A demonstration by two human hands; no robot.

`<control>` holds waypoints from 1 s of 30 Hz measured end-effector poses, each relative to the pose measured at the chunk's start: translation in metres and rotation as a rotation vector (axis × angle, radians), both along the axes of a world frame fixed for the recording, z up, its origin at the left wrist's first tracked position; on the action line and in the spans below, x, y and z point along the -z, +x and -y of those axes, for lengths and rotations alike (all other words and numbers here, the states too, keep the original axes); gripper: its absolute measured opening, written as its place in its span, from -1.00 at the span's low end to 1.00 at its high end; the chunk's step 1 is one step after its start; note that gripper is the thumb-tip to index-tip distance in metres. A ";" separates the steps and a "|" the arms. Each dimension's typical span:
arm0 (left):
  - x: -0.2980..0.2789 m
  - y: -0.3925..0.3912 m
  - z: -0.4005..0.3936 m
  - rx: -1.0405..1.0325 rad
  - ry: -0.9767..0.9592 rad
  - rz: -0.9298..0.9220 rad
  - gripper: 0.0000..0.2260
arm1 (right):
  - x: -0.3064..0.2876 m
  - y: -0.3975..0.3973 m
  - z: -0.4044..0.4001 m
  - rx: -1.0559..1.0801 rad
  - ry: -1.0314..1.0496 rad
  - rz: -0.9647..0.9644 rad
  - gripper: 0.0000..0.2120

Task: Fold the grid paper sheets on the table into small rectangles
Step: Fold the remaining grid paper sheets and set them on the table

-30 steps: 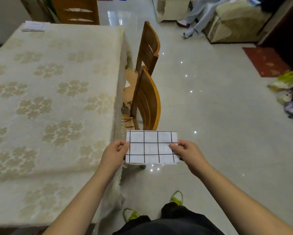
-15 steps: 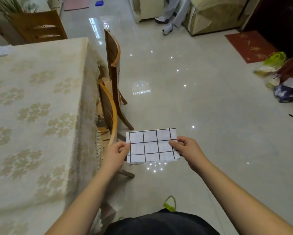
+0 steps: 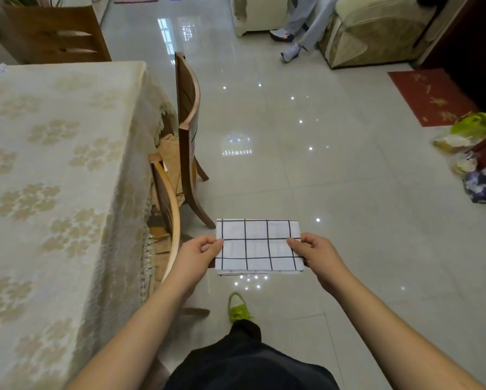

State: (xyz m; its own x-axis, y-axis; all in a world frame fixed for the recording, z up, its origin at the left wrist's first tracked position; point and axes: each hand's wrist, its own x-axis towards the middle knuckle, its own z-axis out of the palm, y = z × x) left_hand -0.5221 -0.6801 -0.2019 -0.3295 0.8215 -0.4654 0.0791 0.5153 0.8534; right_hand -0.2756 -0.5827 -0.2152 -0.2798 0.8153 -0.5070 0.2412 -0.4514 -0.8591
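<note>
Pinched at its short edges by left hand (image 3: 196,253) and right hand (image 3: 317,256), folded grid paper (image 3: 258,247) held flat over floor (image 3: 334,178), right of table (image 3: 53,164) and two chairs (image 3: 188,130), above green shoe (image 3: 237,308).

matt grid paper (image 3: 258,247), lacy cloth tablecloth (image 3: 53,164), varnished wooden chairs (image 3: 188,114), glossy tiled floor (image 3: 334,178).

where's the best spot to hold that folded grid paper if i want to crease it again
Pinch the two short ends, coming in from the sides, as now: the left hand holds the left edge of the grid paper and the right hand the right edge, thumbs on top. It is a flat, layered rectangle held level over the floor, so end grips probably keep the layers together and the middle free for folding.
</note>
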 end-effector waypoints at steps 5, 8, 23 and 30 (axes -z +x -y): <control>0.004 -0.027 -0.065 0.016 -0.002 0.072 -0.81 | -0.009 -0.021 -0.065 -0.007 0.030 0.052 -0.65; -0.004 -0.037 -0.102 0.042 0.012 0.072 -0.82 | -0.012 -0.030 -0.099 0.005 0.022 0.046 -0.70; 0.015 -0.078 -0.294 -0.050 -0.047 -0.042 -0.75 | 0.015 -0.076 -0.308 -0.062 -0.011 0.006 -0.79; 0.008 -0.083 -0.406 -0.127 -0.069 -0.046 -0.72 | 0.016 -0.091 -0.427 -0.112 -0.054 -0.026 -0.82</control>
